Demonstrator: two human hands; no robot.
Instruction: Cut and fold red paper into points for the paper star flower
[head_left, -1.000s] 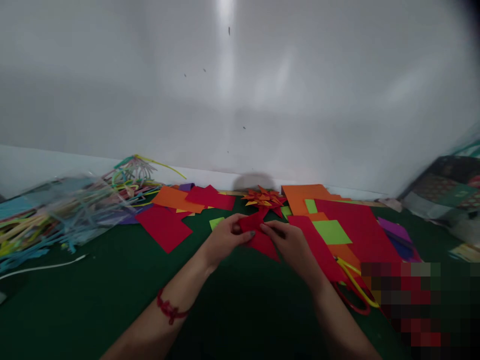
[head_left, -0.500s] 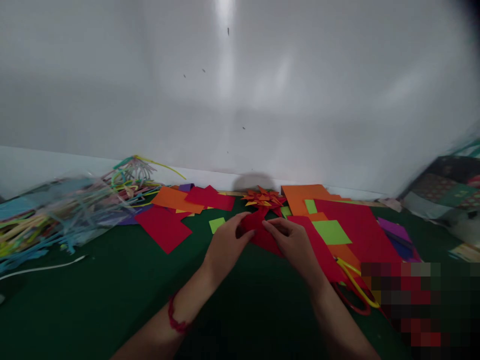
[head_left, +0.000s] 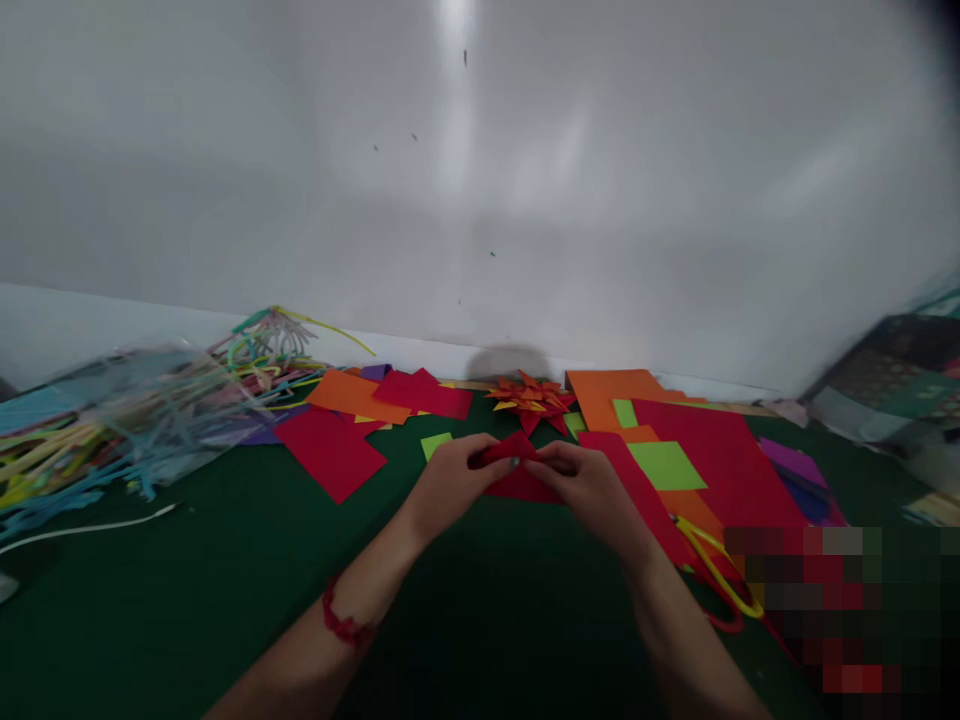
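Between my hands is a piece of red paper (head_left: pixel 517 487) with a peaked top edge, close above the green tabletop. My left hand (head_left: pixel 459 482) pinches its left side, thumb in front and fingers behind. From the other side my right hand (head_left: pixel 583 487) grips the paper near its middle, the two thumbs close together. Just beyond the paper sits a folded paper flower (head_left: pixel 530 398) with pointed red, orange and yellow petals. My fingers cover parts of the paper's sides, so its folds are partly hidden.
Loose red paper (head_left: pixel 334 455) and orange paper (head_left: pixel 358 396) lie to the left, beside bagged coloured pipe cleaners (head_left: pixel 172 420). On the right are larger red sheets (head_left: pixel 697 450), a green square (head_left: pixel 667 466) and yellow-handled scissors (head_left: pixel 716 570). A pale wall (head_left: pixel 480 200) rises behind.
The red paper has turned so its peak now points up between my hands. My thumbs have come closer together in front of it.
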